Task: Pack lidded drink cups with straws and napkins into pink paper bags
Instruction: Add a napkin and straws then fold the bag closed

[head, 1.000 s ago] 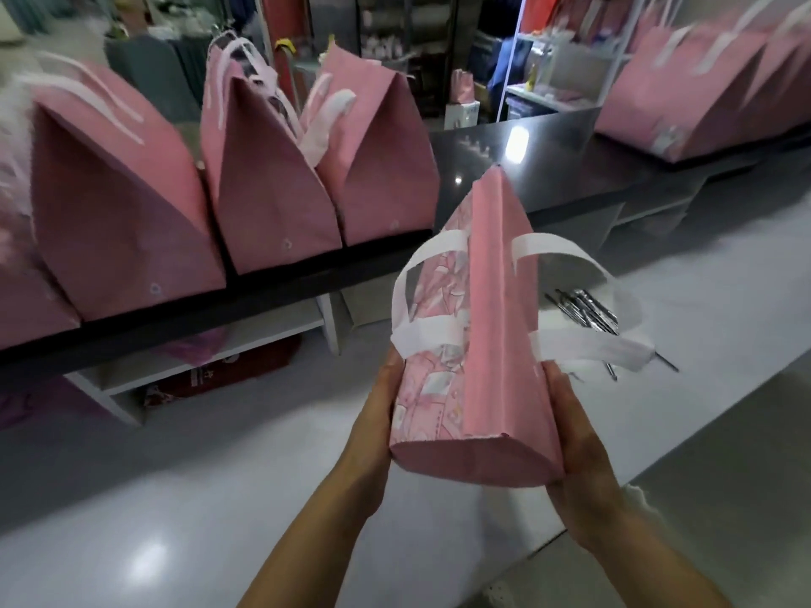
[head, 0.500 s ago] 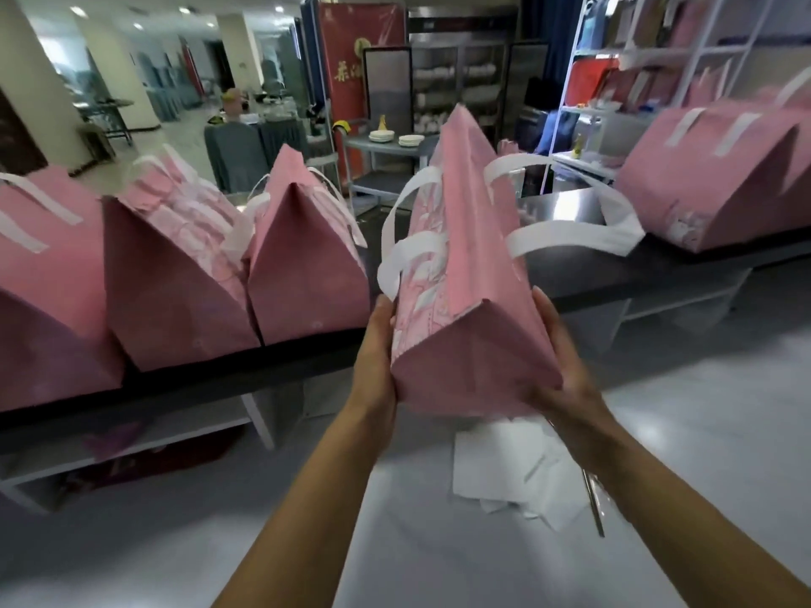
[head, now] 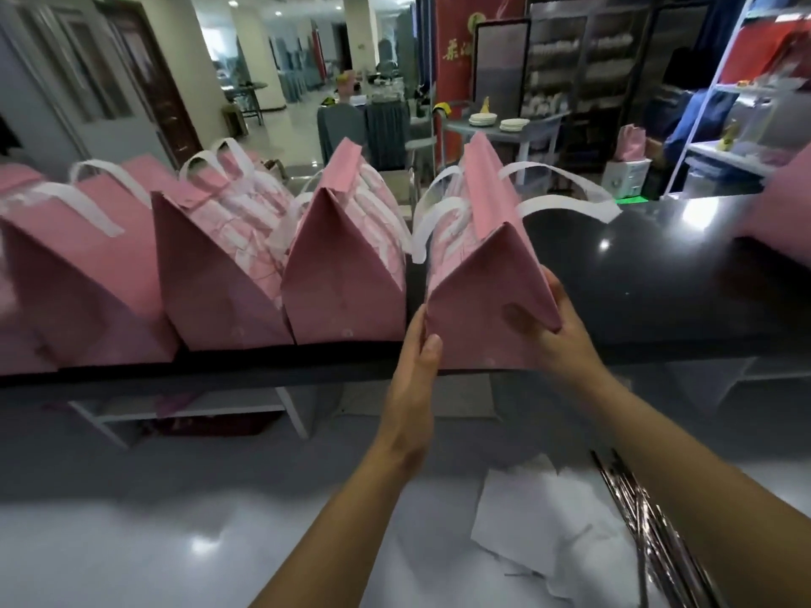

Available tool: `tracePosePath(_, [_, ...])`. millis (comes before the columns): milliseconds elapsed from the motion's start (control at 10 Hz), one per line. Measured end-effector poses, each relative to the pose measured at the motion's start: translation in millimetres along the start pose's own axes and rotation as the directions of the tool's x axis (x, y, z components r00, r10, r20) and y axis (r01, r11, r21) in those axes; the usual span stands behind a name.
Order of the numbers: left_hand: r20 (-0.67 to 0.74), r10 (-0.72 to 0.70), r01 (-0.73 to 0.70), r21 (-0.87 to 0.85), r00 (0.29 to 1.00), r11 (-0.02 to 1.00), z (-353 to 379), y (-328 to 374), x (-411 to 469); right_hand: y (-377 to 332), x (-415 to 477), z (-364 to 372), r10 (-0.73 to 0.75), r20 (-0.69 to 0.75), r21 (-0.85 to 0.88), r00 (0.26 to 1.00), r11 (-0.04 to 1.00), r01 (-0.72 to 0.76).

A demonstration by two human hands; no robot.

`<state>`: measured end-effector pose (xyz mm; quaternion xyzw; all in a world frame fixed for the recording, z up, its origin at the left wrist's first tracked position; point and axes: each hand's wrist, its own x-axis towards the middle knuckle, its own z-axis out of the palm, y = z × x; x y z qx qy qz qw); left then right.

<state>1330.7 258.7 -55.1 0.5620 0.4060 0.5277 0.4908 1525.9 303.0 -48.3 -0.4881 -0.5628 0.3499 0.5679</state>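
Both hands clasp a closed pink bag [head: 485, 296] at its lower end, left hand [head: 414, 366] on its left side, right hand [head: 559, 331] on its right. Bag sits on dark counter [head: 658, 274], just right of a row of packed bags [head: 342, 274]. Napkins [head: 540, 533] and wrapped straws [head: 649, 520] lie on the white table [head: 175, 520] below.

Both hands gripped a pink paper bag [head: 478, 296] at its near end, left hand [head: 417, 366], right hand [head: 557, 331]. It sat on the dark table [head: 658, 274] beside three others; napkins [head: 540, 533] and straws [head: 649, 520] lay below
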Motion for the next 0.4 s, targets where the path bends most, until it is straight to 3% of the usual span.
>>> tracePosePath(400, [-0.034, -0.098, 0.102, 0.149, 0.995, 0.984, -44.4, 12.9, -18.6, 5.9, 40.7, 22.5, 0.054, 0.039, 0.046, 0.998, 0.997, -0.056])
